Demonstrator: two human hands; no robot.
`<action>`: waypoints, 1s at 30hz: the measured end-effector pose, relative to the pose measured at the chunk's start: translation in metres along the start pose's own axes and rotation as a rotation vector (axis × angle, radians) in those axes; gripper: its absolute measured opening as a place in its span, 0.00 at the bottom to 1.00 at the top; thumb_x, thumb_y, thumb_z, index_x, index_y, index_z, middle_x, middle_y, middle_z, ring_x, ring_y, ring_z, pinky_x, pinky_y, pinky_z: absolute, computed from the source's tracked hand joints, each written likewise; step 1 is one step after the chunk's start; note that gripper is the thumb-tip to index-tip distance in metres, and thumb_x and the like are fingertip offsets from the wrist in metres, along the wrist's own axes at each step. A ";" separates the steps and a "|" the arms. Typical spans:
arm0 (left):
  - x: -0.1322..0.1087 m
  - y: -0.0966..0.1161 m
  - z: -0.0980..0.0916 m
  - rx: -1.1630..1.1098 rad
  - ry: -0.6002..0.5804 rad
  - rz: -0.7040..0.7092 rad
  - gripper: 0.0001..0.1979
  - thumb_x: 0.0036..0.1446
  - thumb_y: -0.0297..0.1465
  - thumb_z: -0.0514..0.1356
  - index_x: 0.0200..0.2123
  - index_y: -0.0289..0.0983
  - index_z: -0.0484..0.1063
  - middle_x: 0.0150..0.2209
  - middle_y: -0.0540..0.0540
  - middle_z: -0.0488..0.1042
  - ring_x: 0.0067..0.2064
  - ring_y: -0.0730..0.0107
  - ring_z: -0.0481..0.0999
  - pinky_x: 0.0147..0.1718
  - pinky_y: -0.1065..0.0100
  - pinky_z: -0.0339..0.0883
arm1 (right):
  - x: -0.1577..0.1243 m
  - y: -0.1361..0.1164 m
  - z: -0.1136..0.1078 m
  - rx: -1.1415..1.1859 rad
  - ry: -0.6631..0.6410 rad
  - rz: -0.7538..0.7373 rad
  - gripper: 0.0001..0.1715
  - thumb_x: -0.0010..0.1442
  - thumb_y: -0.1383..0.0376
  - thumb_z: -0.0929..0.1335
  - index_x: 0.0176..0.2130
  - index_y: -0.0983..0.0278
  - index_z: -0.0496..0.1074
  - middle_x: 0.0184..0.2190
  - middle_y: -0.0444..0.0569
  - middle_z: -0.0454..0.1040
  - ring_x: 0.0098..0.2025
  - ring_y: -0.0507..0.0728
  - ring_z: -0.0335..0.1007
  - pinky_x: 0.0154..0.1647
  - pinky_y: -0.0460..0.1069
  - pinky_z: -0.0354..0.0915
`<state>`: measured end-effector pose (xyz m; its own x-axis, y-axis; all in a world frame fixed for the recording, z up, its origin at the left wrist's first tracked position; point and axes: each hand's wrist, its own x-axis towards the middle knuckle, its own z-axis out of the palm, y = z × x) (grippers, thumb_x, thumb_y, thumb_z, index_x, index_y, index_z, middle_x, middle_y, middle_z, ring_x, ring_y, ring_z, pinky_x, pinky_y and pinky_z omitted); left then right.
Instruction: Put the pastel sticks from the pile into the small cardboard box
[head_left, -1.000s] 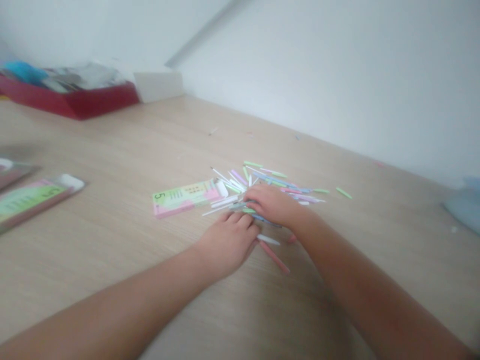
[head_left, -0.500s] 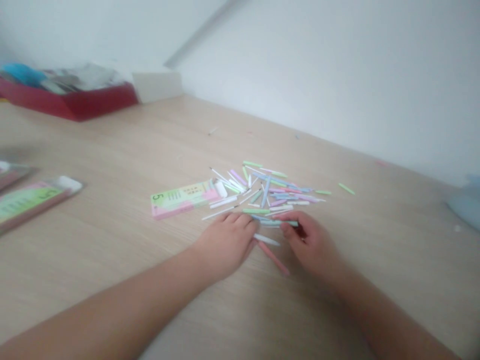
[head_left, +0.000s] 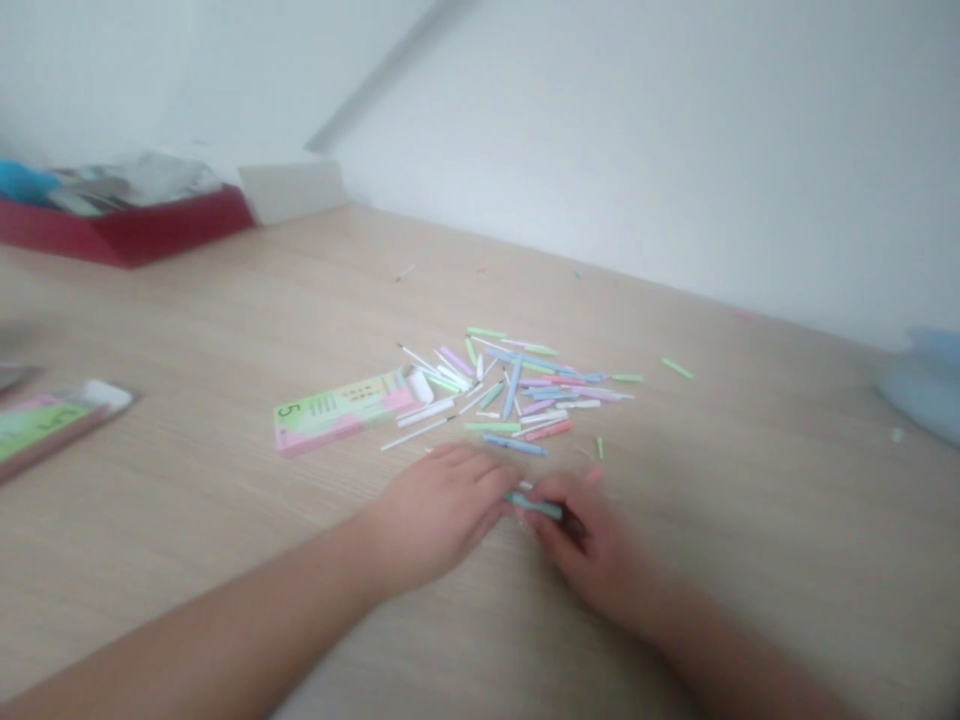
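My left hand rests palm down on the table, its fingers curled over slim pens that are mostly hidden beneath it. A teal pen spans the small gap between both hands, and my right hand pinches its right end between thumb and fingers. White tips show beside it; blur hides the detail. Just beyond my fingers lies a blue pen. Behind it spreads a loose pile of pastel pens mixed with thin white dark-tipped sticks.
A pink-and-green box with an open white flap lies left of the pile. Another such box is at the left edge. Farther back stands a filled red tray near a pale card. A blurred bluish object sits at the right.
My right hand has come down toward me and left with the teal pen, closer to my left hand. The white and red pens that stuck out beneath my left hand are now mostly hidden.
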<state>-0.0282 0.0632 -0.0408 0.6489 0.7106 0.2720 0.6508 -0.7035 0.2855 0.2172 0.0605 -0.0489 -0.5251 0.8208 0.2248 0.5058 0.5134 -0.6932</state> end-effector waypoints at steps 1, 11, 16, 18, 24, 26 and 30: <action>0.000 0.000 0.000 -0.002 -0.021 0.014 0.14 0.75 0.34 0.54 0.60 0.42 0.67 0.53 0.46 0.78 0.55 0.58 0.77 0.57 0.55 0.68 | -0.002 -0.002 0.000 -0.038 -0.030 -0.044 0.04 0.71 0.65 0.67 0.46 0.55 0.72 0.39 0.45 0.77 0.39 0.58 0.73 0.42 0.53 0.70; -0.001 0.008 -0.017 -0.055 0.044 -0.144 0.19 0.67 0.50 0.58 0.39 0.39 0.69 0.41 0.42 0.75 0.44 0.51 0.75 0.40 0.55 0.68 | -0.004 -0.009 0.002 -0.230 -0.026 -0.053 0.21 0.68 0.59 0.71 0.57 0.58 0.63 0.51 0.53 0.72 0.51 0.63 0.71 0.53 0.59 0.68; -0.002 0.011 -0.021 -0.121 0.050 -0.117 0.18 0.60 0.51 0.63 0.39 0.42 0.74 0.38 0.46 0.77 0.42 0.53 0.78 0.40 0.56 0.67 | 0.002 -0.017 0.001 -0.315 -0.151 -0.115 0.14 0.68 0.64 0.70 0.53 0.59 0.69 0.51 0.53 0.75 0.53 0.65 0.70 0.56 0.61 0.66; -0.003 0.013 -0.020 -0.120 0.052 -0.120 0.16 0.57 0.49 0.65 0.39 0.42 0.75 0.37 0.46 0.78 0.41 0.53 0.79 0.40 0.56 0.68 | 0.003 -0.016 0.002 -0.327 -0.146 -0.113 0.15 0.67 0.67 0.70 0.53 0.59 0.69 0.52 0.52 0.75 0.54 0.64 0.70 0.58 0.61 0.66; -0.003 0.011 -0.017 -0.069 0.035 -0.124 0.15 0.55 0.46 0.64 0.38 0.41 0.75 0.36 0.44 0.77 0.40 0.52 0.79 0.38 0.56 0.69 | 0.004 -0.014 0.002 -0.331 -0.143 -0.123 0.15 0.68 0.69 0.68 0.54 0.59 0.70 0.53 0.52 0.75 0.56 0.63 0.70 0.61 0.60 0.65; -0.003 0.010 -0.016 -0.063 0.031 -0.132 0.15 0.56 0.45 0.63 0.39 0.41 0.75 0.36 0.44 0.77 0.40 0.51 0.79 0.39 0.56 0.69 | 0.004 -0.014 0.002 -0.331 -0.138 -0.129 0.15 0.69 0.69 0.68 0.54 0.60 0.70 0.53 0.52 0.75 0.56 0.63 0.69 0.61 0.60 0.65; -0.003 0.008 -0.015 -0.079 0.028 -0.145 0.16 0.56 0.45 0.62 0.39 0.40 0.75 0.35 0.43 0.76 0.40 0.50 0.79 0.38 0.56 0.68 | 0.003 -0.013 0.002 -0.331 -0.135 -0.136 0.15 0.70 0.68 0.68 0.55 0.60 0.70 0.54 0.52 0.75 0.57 0.63 0.69 0.62 0.59 0.64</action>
<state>-0.0309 0.0555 -0.0258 0.5386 0.8052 0.2482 0.7027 -0.5918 0.3949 0.2075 0.0558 -0.0409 -0.6767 0.7108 0.1920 0.6077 0.6864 -0.3994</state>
